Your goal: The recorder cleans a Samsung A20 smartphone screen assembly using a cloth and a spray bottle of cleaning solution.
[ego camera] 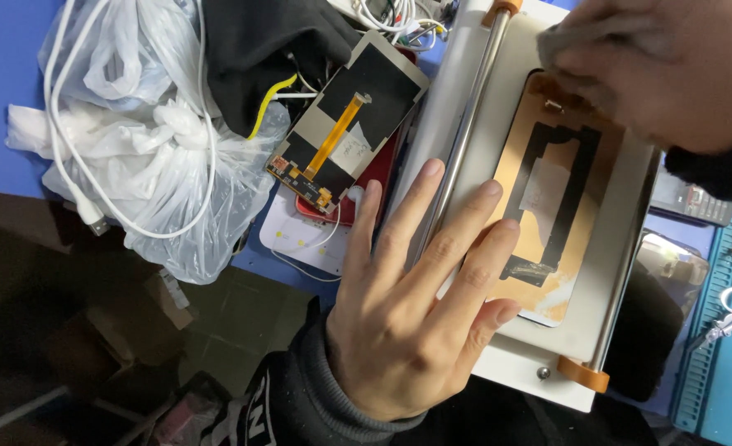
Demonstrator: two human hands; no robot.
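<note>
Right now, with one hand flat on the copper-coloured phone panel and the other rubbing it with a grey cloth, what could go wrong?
1. The left hand pins only the near edge of the copper-coloured panel; it may slide on the white machine plate.
2. The right hand with the grey cloth might snag the small connector by the panel's top edge.

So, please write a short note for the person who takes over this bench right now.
Left hand: flat, fingers spread, pressing the phone screen panel on the white machine plate.
Right hand: blurred, holds a grey cloth at the panel's top end.
The panel lies back up, copper side showing, between two metal rails.
A second screen with an orange flex cable lies left of the machine.
Done and left: cannot tell.
</note>
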